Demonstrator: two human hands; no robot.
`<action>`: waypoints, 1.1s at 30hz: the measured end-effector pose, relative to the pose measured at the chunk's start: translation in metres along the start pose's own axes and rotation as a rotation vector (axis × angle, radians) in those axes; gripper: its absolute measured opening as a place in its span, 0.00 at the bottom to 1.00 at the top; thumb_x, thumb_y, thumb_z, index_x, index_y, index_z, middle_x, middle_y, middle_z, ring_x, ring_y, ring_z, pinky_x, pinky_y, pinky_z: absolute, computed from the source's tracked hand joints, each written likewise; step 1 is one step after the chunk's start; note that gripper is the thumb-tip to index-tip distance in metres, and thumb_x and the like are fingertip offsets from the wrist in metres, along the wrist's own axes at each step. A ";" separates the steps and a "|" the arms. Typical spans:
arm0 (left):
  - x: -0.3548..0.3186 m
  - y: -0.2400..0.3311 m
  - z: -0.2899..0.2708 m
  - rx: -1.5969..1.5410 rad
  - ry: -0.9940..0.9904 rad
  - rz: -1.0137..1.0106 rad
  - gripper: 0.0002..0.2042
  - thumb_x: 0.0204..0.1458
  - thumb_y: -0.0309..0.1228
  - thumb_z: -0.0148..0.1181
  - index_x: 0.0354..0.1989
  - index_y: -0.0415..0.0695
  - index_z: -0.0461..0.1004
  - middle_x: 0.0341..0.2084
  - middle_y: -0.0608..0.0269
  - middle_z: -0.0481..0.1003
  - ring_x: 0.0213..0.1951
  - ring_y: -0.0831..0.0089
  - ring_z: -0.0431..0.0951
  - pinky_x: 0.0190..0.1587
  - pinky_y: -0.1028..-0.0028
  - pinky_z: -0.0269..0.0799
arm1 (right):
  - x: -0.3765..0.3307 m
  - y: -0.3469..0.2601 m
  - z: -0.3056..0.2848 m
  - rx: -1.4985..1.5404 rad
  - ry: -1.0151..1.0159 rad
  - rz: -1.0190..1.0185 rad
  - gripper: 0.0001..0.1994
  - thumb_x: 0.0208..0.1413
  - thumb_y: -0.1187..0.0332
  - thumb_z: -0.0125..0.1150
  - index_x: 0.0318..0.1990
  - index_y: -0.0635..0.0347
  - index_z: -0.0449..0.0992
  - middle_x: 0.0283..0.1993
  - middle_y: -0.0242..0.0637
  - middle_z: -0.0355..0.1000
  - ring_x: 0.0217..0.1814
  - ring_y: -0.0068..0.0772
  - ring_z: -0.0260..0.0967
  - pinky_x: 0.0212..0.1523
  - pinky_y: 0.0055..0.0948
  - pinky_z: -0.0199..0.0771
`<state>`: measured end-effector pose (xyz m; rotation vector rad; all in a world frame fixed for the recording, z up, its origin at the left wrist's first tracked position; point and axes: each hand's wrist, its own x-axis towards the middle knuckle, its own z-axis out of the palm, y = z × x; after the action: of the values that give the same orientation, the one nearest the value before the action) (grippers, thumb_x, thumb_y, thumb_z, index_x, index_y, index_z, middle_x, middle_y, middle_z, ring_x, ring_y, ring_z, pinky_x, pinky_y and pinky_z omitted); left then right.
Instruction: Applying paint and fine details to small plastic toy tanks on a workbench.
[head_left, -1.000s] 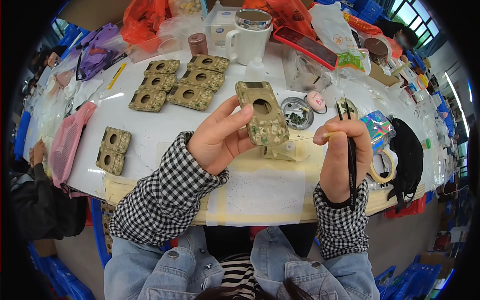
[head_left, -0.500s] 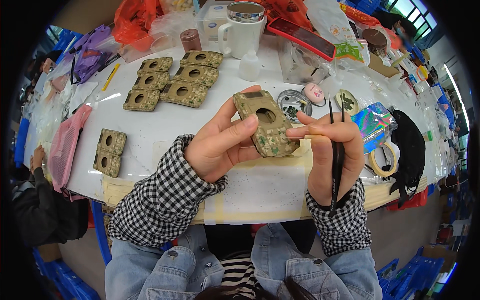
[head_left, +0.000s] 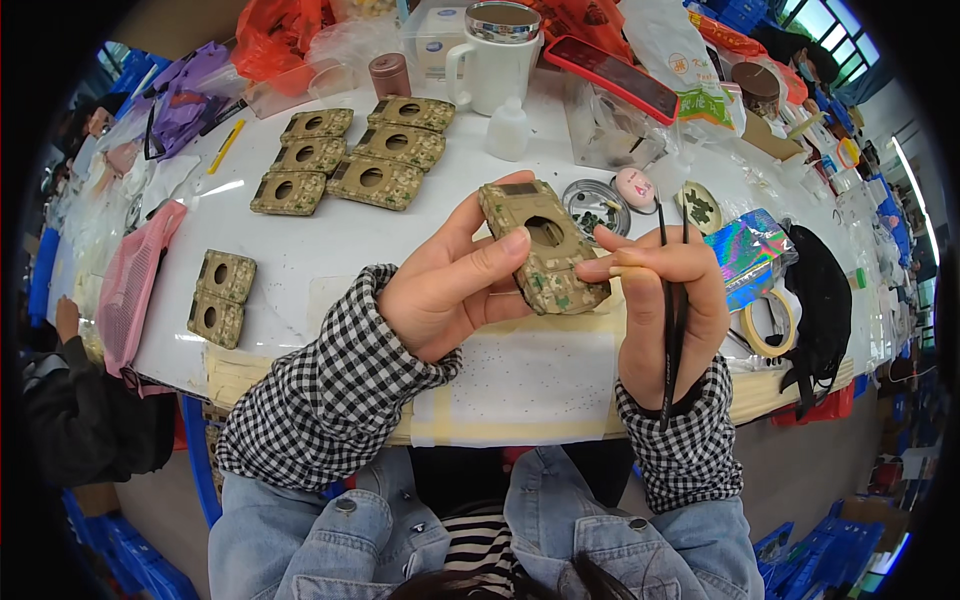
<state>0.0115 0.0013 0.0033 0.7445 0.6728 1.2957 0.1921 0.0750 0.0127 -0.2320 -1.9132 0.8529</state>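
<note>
we see the white worktop (head_left: 330, 240) mid frame; at centre our left hand (head_left: 450, 295) grips the camouflage case (head_left: 545, 250) tilted up for access, our right hand (head_left: 665, 310) pinching thin black brushes (head_left: 672, 330) against its edge.

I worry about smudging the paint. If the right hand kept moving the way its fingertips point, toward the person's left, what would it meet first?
Likely the camouflage-patterned part held in the left hand; the right hand fingertips already sit at its edge, though depth is unclear.
</note>
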 end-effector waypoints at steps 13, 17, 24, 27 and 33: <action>0.000 -0.001 -0.001 -0.069 0.015 0.016 0.31 0.59 0.36 0.50 0.66 0.46 0.43 0.57 0.53 0.59 0.57 0.61 0.66 0.58 0.61 0.67 | -0.001 0.001 0.001 -0.012 -0.009 0.001 0.05 0.56 0.79 0.51 0.40 0.63 0.66 0.34 0.37 0.74 0.33 0.27 0.61 0.52 0.34 0.69; 0.000 0.000 -0.001 -0.067 0.009 0.012 0.30 0.59 0.36 0.51 0.66 0.46 0.43 0.57 0.54 0.59 0.57 0.62 0.66 0.58 0.61 0.67 | -0.001 0.001 0.001 0.020 0.031 -0.002 0.04 0.59 0.77 0.49 0.40 0.64 0.65 0.33 0.38 0.74 0.33 0.26 0.61 0.51 0.35 0.70; 0.002 0.000 -0.009 -0.075 0.056 0.048 0.28 0.59 0.34 0.50 0.65 0.47 0.45 0.55 0.55 0.61 0.54 0.63 0.69 0.55 0.62 0.70 | -0.004 0.005 -0.010 0.100 0.323 0.089 0.04 0.60 0.74 0.48 0.37 0.66 0.65 0.30 0.40 0.74 0.34 0.25 0.67 0.48 0.32 0.70; 0.003 0.003 -0.012 -0.074 0.115 0.085 0.26 0.60 0.35 0.47 0.65 0.46 0.47 0.54 0.56 0.63 0.53 0.65 0.70 0.54 0.65 0.71 | -0.010 0.007 -0.024 -0.198 0.236 0.199 0.04 0.59 0.74 0.51 0.35 0.67 0.67 0.31 0.40 0.73 0.35 0.26 0.67 0.43 0.27 0.68; 0.004 0.006 -0.019 -0.114 0.171 0.167 0.21 0.63 0.35 0.39 0.63 0.43 0.51 0.54 0.55 0.65 0.54 0.65 0.70 0.54 0.68 0.73 | -0.007 0.016 -0.017 -0.561 0.012 0.067 0.06 0.45 0.78 0.64 0.29 0.65 0.72 0.30 0.42 0.69 0.36 0.41 0.68 0.38 0.30 0.68</action>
<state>-0.0068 0.0085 -0.0037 0.6116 0.6778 1.5505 0.2068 0.0913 0.0021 -0.6372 -2.1081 0.3353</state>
